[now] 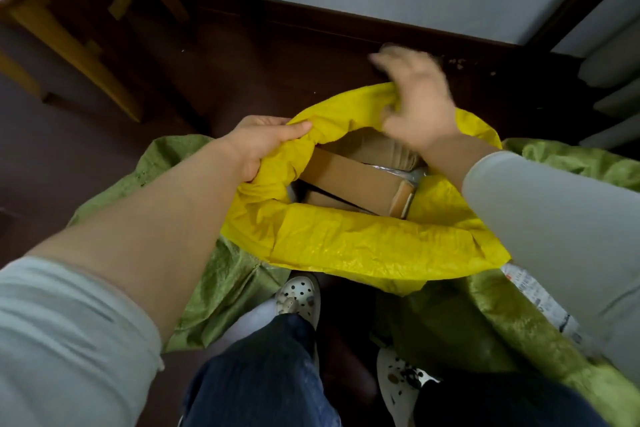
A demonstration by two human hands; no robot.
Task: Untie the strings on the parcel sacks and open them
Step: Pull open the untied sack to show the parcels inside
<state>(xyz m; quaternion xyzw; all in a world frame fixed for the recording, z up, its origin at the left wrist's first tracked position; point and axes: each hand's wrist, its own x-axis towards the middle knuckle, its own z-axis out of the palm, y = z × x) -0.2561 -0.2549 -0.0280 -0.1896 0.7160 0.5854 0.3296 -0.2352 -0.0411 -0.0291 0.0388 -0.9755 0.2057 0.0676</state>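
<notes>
A yellow woven parcel sack (363, 239) stands open on the floor in front of me, its rim rolled outward. Brown cardboard boxes (356, 177) show inside its mouth. My left hand (258, 146) grips the rolled rim on the left side. My right hand (414, 100), blurred by motion, is at the far rim of the sack with fingers bent over the yellow fabric; whether it grips the fabric is unclear. No string is visible on this sack.
Green woven sacks (221, 274) lie beside and under the yellow one, left and right. A white printed label (533, 291) sits on the right green sack. My feet in white clogs (301, 295) stand close below. Wooden chair legs (69, 45) at left, wall and baseboard ahead.
</notes>
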